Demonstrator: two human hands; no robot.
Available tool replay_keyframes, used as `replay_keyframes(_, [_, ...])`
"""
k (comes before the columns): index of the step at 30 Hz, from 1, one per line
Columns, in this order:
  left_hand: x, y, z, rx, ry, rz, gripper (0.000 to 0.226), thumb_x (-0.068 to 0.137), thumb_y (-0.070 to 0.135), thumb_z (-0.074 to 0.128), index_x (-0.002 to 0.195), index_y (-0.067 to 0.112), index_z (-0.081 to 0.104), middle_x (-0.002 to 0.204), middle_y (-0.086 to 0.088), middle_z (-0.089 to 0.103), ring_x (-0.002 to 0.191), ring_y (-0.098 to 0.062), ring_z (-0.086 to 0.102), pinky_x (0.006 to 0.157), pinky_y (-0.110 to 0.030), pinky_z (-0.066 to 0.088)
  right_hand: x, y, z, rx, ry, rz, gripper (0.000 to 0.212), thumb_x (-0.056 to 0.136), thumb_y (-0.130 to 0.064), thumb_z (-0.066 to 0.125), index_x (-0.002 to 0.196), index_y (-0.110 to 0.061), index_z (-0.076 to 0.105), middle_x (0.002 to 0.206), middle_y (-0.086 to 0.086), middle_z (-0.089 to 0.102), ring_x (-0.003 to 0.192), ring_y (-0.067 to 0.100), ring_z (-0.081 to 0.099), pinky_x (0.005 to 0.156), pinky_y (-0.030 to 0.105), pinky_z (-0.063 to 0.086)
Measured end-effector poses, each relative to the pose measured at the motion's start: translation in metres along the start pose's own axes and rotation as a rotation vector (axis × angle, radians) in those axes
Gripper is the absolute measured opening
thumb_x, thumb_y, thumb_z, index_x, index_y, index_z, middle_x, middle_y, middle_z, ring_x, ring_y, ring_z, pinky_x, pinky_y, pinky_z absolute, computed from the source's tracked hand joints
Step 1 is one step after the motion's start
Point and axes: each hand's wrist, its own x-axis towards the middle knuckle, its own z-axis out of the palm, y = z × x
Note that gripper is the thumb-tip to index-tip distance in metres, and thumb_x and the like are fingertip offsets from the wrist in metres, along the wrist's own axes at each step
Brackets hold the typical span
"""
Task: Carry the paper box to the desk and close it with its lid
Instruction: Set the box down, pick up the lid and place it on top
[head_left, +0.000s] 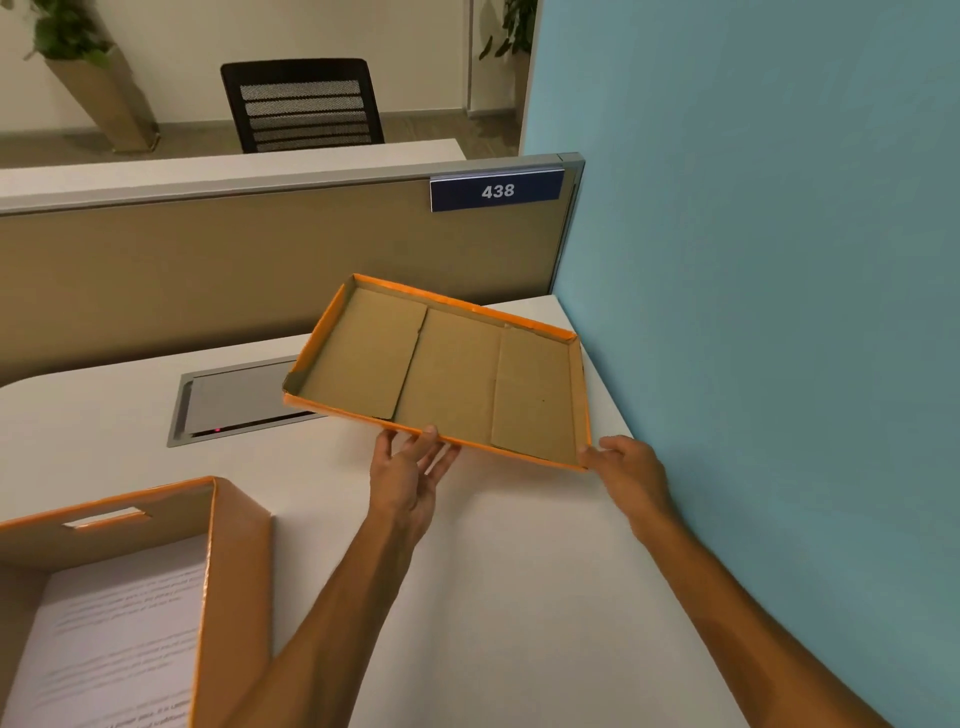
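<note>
The orange paper box (228, 561) stands open on the white desk (493, 597) at the lower left, with printed sheets (119, 644) lying inside. Its lid (452, 374), orange outside and brown cardboard inside, is held upside down and tilted above the desk's far right corner. My left hand (410, 473) grips the lid's near edge from below, thumb on the rim. At the lid's near right corner, my right hand (628, 467) holds on with its fingertips.
A grey cable hatch (234, 400) is set into the desk behind the box. A tan partition (260, 260) with a "438" sign (496, 190) runs along the back, a blue wall (753, 312) on the right. A black chair (304, 106) stands beyond.
</note>
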Motion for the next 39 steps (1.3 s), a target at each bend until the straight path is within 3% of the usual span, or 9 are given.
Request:
replay_keyframes(2, [-0.017,0.008,0.0,0.043,-0.004,0.057,0.056,0.089,-0.006,0.063,0.136,0.021,0.048,0.126,-0.02,0.063,0.119,-0.037,0.063,0.087,-0.049,0.059,-0.026,-0.001,0.005,-0.26,0.16,-0.285,0.054,0.083,-0.036,0.076,0.127,-0.008,0.063,0.121,0.012,0.064,0.112,0.03,0.058,0.094,0.044,0.047])
replay_keyframes(5, [-0.045,0.022,0.006,0.097,-0.006,0.124,0.047,0.089,-0.003,0.065,0.125,0.024,0.055,0.123,-0.019,0.066,0.112,-0.034,0.067,0.084,-0.047,0.059,-0.066,-0.005,0.018,-0.443,0.178,-0.706,0.058,0.076,-0.037,0.082,0.125,-0.011,0.064,0.122,0.007,0.063,0.114,0.027,0.055,0.091,0.041,0.043])
replay_keyframes(10, [-0.095,0.037,0.02,0.164,0.004,0.233,0.056,0.089,0.003,0.068,0.138,0.02,0.048,0.12,-0.016,0.069,0.106,-0.032,0.071,0.079,-0.044,0.062,-0.105,-0.017,0.033,-0.535,0.241,-0.948,0.055,0.07,-0.035,0.087,0.116,-0.012,0.069,0.113,0.006,0.07,0.105,0.027,0.064,0.087,0.041,0.051])
replay_keyframes(14, [-0.148,0.048,0.032,0.252,0.002,0.355,0.056,0.087,0.007,0.07,0.138,0.018,0.049,0.116,-0.013,0.071,0.101,-0.031,0.073,0.085,-0.049,0.06,-0.14,-0.024,0.027,-0.409,0.329,-0.967,0.044,0.073,-0.029,0.085,0.112,-0.014,0.071,0.107,0.006,0.073,0.099,0.027,0.067,0.083,0.041,0.054])
replay_keyframes(18, [-0.17,0.056,0.052,0.35,-0.028,0.424,0.054,0.085,0.014,0.074,0.134,0.019,0.052,0.112,-0.009,0.073,0.097,-0.027,0.074,0.084,-0.046,0.061,-0.149,-0.031,0.018,-0.259,0.352,-0.944,0.033,0.089,-0.033,0.063,0.109,-0.008,0.073,0.106,0.01,0.073,0.098,0.03,0.068,0.085,0.048,0.058])
replay_keyframes(22, [-0.206,0.063,0.064,0.546,-0.144,0.556,0.053,0.086,0.029,0.073,0.135,0.02,0.054,0.116,-0.005,0.074,0.1,-0.021,0.074,0.085,-0.038,0.061,-0.18,-0.039,-0.002,-0.032,0.366,-0.922,0.027,0.087,-0.025,0.07,0.103,-0.003,0.069,0.099,0.013,0.071,0.088,0.027,0.069,0.08,0.042,0.061])
replay_keyframes(27, [-0.229,0.057,0.047,0.743,-0.225,0.492,0.065,0.085,0.042,0.071,0.142,0.025,0.046,0.131,-0.006,0.064,0.111,-0.02,0.068,0.092,-0.04,0.058,-0.214,-0.039,-0.037,0.239,0.228,-0.717,0.03,0.082,-0.043,0.074,0.099,-0.019,0.067,0.096,-0.003,0.07,0.077,0.012,0.065,0.077,0.028,0.057])
replay_keyframes(31, [-0.24,0.044,0.005,0.879,-0.171,0.364,0.076,0.087,0.051,0.063,0.149,0.02,0.033,0.151,-0.013,0.045,0.133,-0.031,0.049,0.11,-0.051,0.042,-0.228,-0.028,-0.063,0.426,0.04,-0.605,0.012,0.082,-0.032,0.076,0.092,-0.031,0.07,0.089,-0.016,0.074,0.08,0.014,0.071,0.069,0.028,0.06])
replay_keyframes(39, [-0.27,0.056,-0.042,0.832,-0.054,0.293,0.073,0.095,0.039,0.057,0.155,0.014,0.023,0.155,-0.015,0.039,0.137,-0.039,0.043,0.113,-0.059,0.033,-0.252,-0.022,-0.094,0.784,-0.236,-0.408,0.039,0.08,-0.018,0.078,0.116,-0.027,0.067,0.108,-0.009,0.077,0.094,0.019,0.074,0.073,0.04,0.062])
